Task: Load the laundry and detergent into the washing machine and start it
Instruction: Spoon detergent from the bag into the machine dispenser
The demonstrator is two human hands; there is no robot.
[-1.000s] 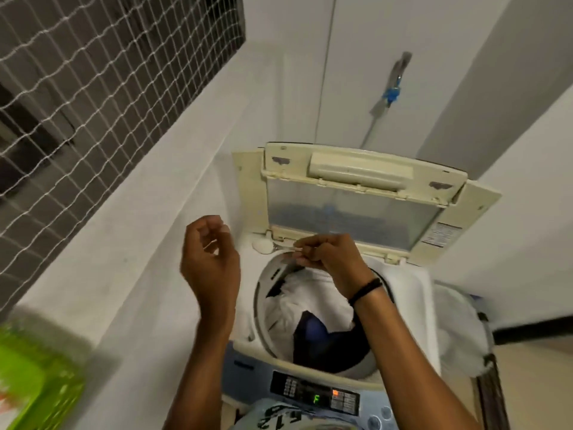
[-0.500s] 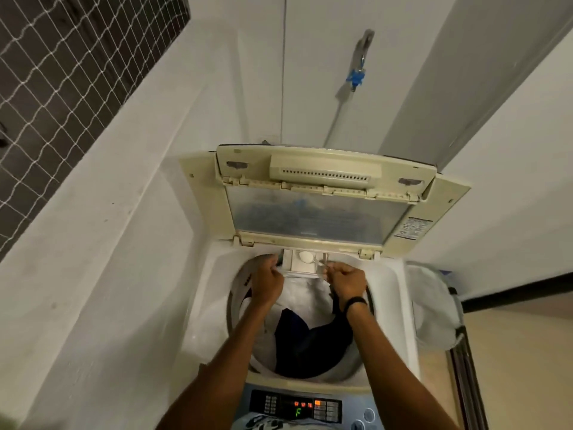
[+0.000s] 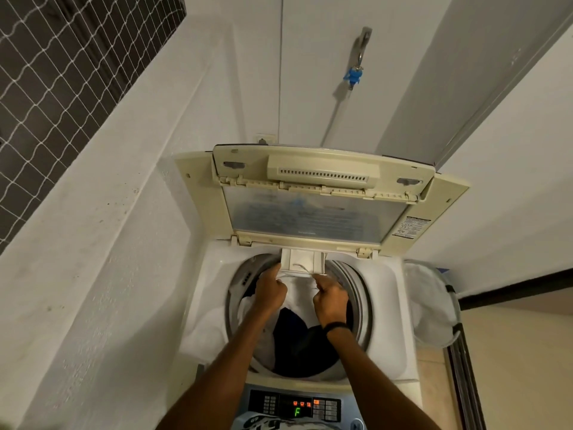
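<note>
**Detergent drawer out, both hands at its front edge**

While your two hands sit at the pulled-out detergent drawer (image 3: 302,261), the move ahead turns on one thing: the drawer lies just beyond your knuckles, its travel running straight away from you toward the raised lid (image 3: 316,218). Your left hand (image 3: 270,287) is curled closed with its fingertips on the drawer's near left corner. Your right hand (image 3: 330,297) is also closed, pinching what looks like a small white sachet or strip just below the drawer's right front edge; what it holds is too small to name for certain. Both hands are about equally near, one at each corner. Directly beneath your wrists, the laundry (image 3: 297,330), white and dark pieces, already fills the drum (image 3: 356,293). Close to your body, the control panel (image 3: 294,406) is lit. Judging from this, detergent goes in next, then a push straight forward.
</note>
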